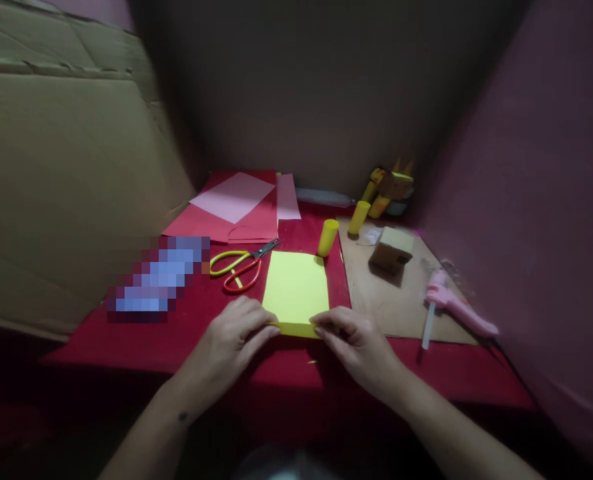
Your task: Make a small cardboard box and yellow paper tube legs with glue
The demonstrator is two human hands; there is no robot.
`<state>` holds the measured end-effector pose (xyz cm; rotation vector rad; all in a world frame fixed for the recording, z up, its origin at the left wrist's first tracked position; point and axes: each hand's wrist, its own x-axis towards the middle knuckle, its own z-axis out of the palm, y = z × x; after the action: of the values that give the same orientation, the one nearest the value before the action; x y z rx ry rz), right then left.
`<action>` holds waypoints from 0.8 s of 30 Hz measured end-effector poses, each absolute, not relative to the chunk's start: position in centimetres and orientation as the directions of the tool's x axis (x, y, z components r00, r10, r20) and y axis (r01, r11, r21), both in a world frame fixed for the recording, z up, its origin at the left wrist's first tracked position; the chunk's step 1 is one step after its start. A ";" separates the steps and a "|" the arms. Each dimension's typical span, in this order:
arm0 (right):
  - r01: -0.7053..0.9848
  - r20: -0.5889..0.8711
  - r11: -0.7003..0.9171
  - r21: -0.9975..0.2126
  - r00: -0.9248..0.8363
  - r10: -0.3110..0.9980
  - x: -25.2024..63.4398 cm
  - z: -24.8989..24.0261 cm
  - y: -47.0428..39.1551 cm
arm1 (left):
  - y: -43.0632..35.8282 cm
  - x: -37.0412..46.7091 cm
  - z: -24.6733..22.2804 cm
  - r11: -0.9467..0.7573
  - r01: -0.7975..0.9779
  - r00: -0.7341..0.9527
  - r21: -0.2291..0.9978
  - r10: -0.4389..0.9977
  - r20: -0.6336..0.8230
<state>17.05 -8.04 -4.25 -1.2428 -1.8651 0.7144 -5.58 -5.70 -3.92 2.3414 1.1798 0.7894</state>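
Note:
A yellow sheet of paper (297,283) lies on the dark red tabletop, its near edge folded up into a narrow strip. My left hand (239,330) pinches the left end of that fold between thumb and fingers. At the right end, my right hand (353,337) grips the fold in the same way. Just beyond the sheet's far right corner stands a yellow paper tube (329,238). Scissors (246,265) with one yellow and one red handle lie left of the sheet, blades partly apart, near a thin yellow scrap.
Red paper (196,223) and a pink sheet (233,197) lie at the back left. On the right, a cardboard sheet (376,303) bears a small cardboard box (392,250), a second yellow tube (359,217) and a pink glue gun (451,303). Cardboard (66,187) walls the left side.

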 end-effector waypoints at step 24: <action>0.602 0.216 0.321 -0.731 -0.242 0.946 16.9 -3.6 -6.9 | -6.3 -3.9 -4.7 -0.684 0.715 0.629 0.145 0.720 0.292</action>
<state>16.95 -6.85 -3.58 -1.3628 -1.9458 0.6851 -3.86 -6.27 -4.66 2.8215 1.2433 0.5165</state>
